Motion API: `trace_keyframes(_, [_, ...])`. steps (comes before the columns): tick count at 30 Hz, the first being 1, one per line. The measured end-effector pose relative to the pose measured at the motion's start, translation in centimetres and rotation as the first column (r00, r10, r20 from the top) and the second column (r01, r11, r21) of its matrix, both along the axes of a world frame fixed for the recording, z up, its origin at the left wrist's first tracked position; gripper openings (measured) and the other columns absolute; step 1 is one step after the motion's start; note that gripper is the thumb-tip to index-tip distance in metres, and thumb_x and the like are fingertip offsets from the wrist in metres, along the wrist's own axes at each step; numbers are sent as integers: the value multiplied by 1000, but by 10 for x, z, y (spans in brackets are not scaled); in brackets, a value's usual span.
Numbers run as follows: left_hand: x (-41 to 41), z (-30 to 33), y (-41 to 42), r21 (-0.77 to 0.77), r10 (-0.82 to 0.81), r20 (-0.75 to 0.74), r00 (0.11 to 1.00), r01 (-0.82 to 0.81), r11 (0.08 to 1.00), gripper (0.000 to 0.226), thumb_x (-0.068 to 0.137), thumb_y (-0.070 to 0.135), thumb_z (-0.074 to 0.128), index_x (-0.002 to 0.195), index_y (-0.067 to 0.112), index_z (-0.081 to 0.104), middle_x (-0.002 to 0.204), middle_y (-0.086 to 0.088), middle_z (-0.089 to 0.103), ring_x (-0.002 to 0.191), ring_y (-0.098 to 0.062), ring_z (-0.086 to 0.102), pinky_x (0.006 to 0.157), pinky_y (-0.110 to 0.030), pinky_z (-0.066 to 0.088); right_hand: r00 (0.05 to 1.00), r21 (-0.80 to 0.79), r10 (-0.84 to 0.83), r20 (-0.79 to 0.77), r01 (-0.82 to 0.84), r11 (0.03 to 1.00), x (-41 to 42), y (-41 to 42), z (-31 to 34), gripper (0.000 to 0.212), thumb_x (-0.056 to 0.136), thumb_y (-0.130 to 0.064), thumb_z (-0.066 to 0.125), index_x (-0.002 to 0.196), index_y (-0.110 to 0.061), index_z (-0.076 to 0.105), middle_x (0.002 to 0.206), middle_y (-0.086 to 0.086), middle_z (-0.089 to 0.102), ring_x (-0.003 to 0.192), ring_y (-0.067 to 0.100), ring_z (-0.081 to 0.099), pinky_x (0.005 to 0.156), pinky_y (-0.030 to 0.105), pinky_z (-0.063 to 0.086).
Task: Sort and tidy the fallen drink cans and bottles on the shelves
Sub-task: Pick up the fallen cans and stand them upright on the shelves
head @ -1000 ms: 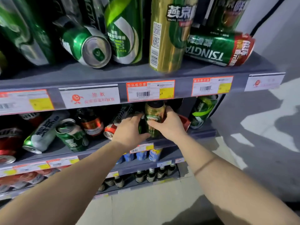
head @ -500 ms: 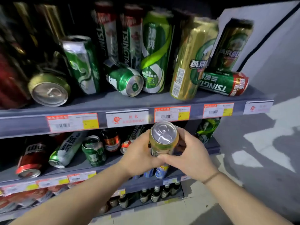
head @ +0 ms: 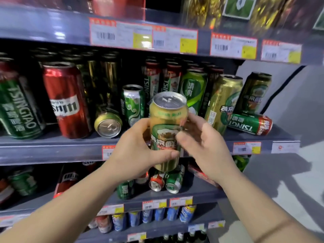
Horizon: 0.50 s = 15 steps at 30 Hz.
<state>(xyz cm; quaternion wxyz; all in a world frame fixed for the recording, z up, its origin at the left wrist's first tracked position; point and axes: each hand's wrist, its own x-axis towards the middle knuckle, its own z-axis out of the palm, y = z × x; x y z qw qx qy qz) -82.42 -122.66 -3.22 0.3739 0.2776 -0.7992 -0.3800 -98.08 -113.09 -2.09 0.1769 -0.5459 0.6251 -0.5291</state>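
Head view has us holding a gold Yanjing beer can point(head: 167, 132) upright before the middle shelf point(head: 52, 148): our left hand point(head: 138, 151) is wrapped round its lower body, while our right hand point(head: 205, 146) rests loose against its side, fingers relaxed. We judge the step is best done by keeping the can vertical, label outward, and setting it beside the two tall gold Yanjing cans point(head: 222, 104) at right. On that shelf we count two fallen cans, a gold one point(head: 108, 125) end-on and a green Tsingtao can point(head: 250, 124) on its side.
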Motion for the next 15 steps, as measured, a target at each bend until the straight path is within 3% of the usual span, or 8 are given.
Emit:
trace_keyframes(2, [9, 10, -5, -31, 36, -10, 999, -36, 999, 70, 55, 53, 84, 116, 31, 59, 104, 20, 68, 98, 8, 61, 82, -15, 48, 995, -4, -91, -28, 91, 996, -2, -7, -1, 48, 81, -56, 64, 124, -37, 53, 105, -24, 64, 101, -7, 60, 83, 15, 47])
trace_keyframes(5, [21, 22, -11, -38, 100, -55, 993, -102, 994, 65, 51, 55, 80, 109, 32, 61, 96, 24, 70, 92, 10, 62, 72, -3, 44, 915, 81, -285, -286, 319, 944, -8, -26, -10, 56, 85, -51, 64, 135, -32, 48, 110, -19, 59, 102, 5, 58, 82, 27, 49])
trace_keyframes(7, [27, 25, -14, -21, 142, -82, 986, -145, 989, 59, 53, 47, 83, 105, 30, 61, 91, 27, 69, 87, 12, 63, 67, 0, 42, 844, 132, -322, -430, 411, 902, -7, -43, -17, 68, 81, -60, 64, 139, -31, 43, 119, -9, 60, 106, 16, 59, 86, 36, 50])
trace_keyframes(10, [31, 28, -18, -24, 205, -86, 975, -207, 978, 53, 60, 35, 87, 107, 27, 62, 87, 22, 70, 82, 16, 61, 62, 1, 41, 683, 144, -372, -629, 572, 808, 0, -68, -22, 78, 72, -76, 56, 133, -30, 45, 110, -6, 63, 105, 23, 60, 86, 40, 40])
trace_keyframes(15, [30, 30, -23, -22, 264, -85, 961, -267, 964, 56, 63, 41, 85, 112, 28, 61, 92, 20, 69, 83, 12, 62, 60, -3, 43, 656, 102, -459, -599, 631, 769, 14, -86, -19, 73, 73, -74, 56, 122, -20, 53, 102, -2, 62, 100, 26, 60, 85, 40, 37])
